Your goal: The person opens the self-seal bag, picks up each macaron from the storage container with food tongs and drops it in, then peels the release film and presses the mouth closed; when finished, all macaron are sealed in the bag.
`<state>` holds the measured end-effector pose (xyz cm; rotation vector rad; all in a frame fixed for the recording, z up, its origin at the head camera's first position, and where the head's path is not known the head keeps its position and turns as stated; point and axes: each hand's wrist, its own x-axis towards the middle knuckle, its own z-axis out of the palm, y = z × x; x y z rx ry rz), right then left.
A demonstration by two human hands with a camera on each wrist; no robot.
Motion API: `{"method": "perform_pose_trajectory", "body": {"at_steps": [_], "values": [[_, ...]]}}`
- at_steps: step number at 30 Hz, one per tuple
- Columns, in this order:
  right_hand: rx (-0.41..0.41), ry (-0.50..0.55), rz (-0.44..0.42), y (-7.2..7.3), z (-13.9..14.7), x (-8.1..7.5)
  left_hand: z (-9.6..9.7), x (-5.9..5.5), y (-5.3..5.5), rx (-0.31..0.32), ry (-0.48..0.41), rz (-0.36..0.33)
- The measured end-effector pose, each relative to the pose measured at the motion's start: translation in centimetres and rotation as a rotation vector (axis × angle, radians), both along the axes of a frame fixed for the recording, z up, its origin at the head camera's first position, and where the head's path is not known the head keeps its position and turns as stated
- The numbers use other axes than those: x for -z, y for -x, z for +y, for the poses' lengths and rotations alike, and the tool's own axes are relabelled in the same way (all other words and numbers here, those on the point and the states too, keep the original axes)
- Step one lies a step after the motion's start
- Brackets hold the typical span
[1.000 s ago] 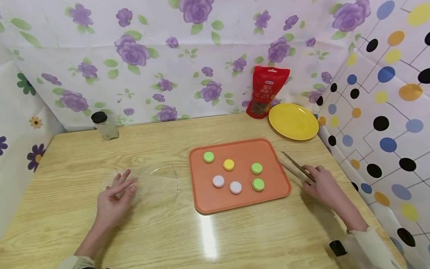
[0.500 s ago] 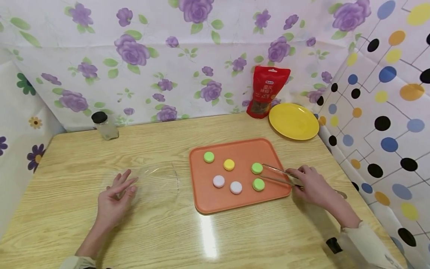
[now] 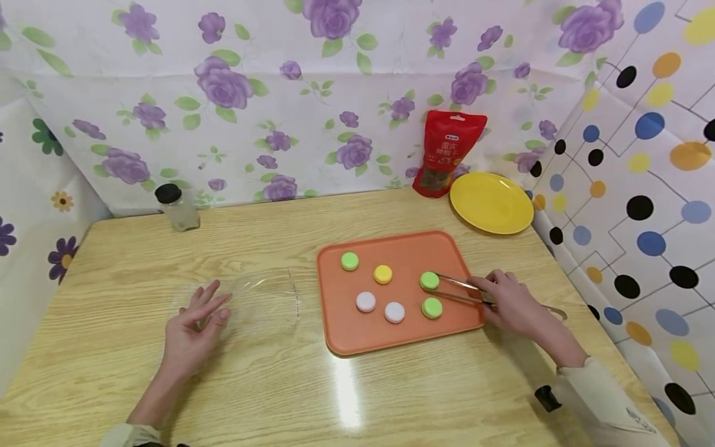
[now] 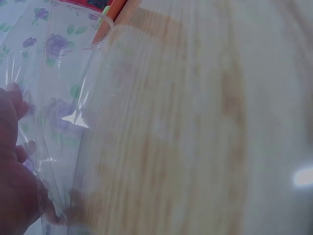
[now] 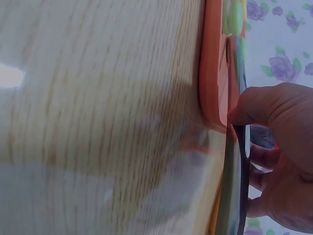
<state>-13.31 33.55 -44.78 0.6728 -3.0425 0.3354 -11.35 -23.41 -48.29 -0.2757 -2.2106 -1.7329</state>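
At the right edge of the orange tray (image 3: 342, 335), the right hand (image 3: 508, 304) is gripping tongs (image 3: 460, 297) around a green macaron (image 3: 429, 280), while the left hand (image 3: 190, 338) is touching a clear container (image 3: 268, 304), grip unclear.

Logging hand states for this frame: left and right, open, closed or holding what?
Left hand: at the clear container; can't tell if it grips it.
Right hand: holding tongs at a green macaron.
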Motion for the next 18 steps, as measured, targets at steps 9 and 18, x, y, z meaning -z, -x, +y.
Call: {"method": "perform_pose_trajectory", "body": {"at_steps": [9,18], "values": [[-0.084,0.090,0.049,0.8,-0.7,0.4,-0.8,-0.1,-0.4,-0.015,0.040,0.024],[-0.210,0.185,0.134,1.4,-3.8,-0.6,-0.6,0.1,0.2,0.002,0.082,0.026]]}}
